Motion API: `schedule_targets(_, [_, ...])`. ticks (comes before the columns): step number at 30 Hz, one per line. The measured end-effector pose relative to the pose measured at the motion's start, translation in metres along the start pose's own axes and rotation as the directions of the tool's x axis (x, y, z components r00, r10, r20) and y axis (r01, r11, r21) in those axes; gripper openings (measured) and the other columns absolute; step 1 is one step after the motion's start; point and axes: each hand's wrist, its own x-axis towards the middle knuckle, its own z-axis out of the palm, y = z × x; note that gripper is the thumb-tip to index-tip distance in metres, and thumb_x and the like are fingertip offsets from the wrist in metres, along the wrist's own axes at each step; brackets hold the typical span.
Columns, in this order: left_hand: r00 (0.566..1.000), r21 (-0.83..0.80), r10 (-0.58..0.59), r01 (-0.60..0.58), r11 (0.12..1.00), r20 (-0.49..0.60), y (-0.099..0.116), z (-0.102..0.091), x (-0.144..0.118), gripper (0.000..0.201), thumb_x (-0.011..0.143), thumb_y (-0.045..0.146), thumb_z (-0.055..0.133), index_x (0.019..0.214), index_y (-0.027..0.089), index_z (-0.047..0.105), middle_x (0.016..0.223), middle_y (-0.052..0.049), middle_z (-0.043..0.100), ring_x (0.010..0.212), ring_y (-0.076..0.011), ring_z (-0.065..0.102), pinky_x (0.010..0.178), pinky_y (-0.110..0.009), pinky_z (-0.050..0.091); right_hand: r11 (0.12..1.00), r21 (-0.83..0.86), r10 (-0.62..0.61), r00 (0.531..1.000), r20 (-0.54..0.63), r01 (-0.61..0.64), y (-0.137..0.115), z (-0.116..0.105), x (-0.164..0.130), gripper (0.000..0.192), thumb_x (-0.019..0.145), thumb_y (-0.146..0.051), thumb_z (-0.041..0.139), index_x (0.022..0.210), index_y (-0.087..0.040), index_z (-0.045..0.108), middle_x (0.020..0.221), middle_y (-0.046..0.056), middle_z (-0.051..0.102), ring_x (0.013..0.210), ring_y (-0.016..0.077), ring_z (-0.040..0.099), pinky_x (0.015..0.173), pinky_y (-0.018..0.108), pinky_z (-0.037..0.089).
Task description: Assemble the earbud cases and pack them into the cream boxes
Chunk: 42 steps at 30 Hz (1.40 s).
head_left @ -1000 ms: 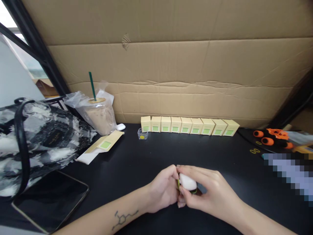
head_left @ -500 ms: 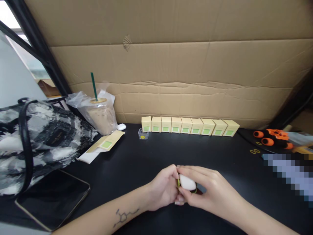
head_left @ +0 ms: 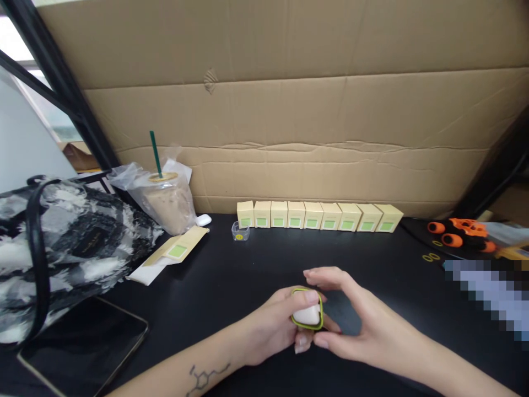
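Over a black bench, the left hand pinches a small white case with a green rim, thumb on top. The right hand cups it loosely, fingers spread. Nine boxes line the cardboard wall behind.

Your left hand covers the near side of the small white case, so you cannot tell whether it is open. The phone and patterned bag run off the left edge, and a pixelated patch hides whatever lies at the right.
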Motion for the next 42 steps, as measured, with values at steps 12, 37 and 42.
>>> schedule_targets(12, [0.999, 0.062, 0.043, -0.043, 0.997, 0.006, -0.005, -0.002, 0.000, 0.037, 0.068, 0.049, 0.069, 0.074, 0.015, 0.055, 0.047, 0.007, 0.045, 0.036, -0.0047, 0.037, 0.036, -0.018, 0.033, 0.992, -0.089, -0.094, 0.994, -0.060, 0.088, -0.013, 0.001, 0.008, 0.025, 0.070, -0.004, 0.055, 0.084, -0.024, 0.050, 0.084, 0.000, 0.059, 0.070, 0.0136, 0.059, 0.062, 0.024, 0.049])
schedule_targets(37, [0.999, 0.225, 0.036, -0.038, 0.974, 0.013, -0.005, 0.000, -0.002, 0.028, 0.077, 0.041, 0.064, 0.077, 0.015, 0.054, 0.044, 0.009, 0.043, 0.033, -0.0039, 0.038, 0.034, -0.014, 0.032, 0.978, -0.185, -0.133, 0.971, -0.196, 0.096, -0.015, 0.011, 0.000, 0.022, 0.063, -0.005, 0.048, 0.075, -0.023, 0.043, 0.076, -0.001, 0.058, 0.057, 0.0102, 0.056, 0.051, 0.020, 0.043])
schedule_targets(42, [0.998, 0.254, 0.063, -0.060, 0.965, -0.001, -0.006, 0.002, -0.003, 0.032, 0.079, 0.045, 0.062, 0.080, 0.014, 0.055, 0.055, 0.006, 0.049, 0.033, -0.0019, 0.038, 0.032, -0.013, 0.030, 0.982, -0.166, -0.122, 0.974, -0.189, 0.091, -0.014, 0.013, 0.002, 0.023, 0.062, -0.004, 0.049, 0.075, -0.023, 0.043, 0.074, -0.001, 0.055, 0.058, 0.0114, 0.055, 0.051, 0.021, 0.043])
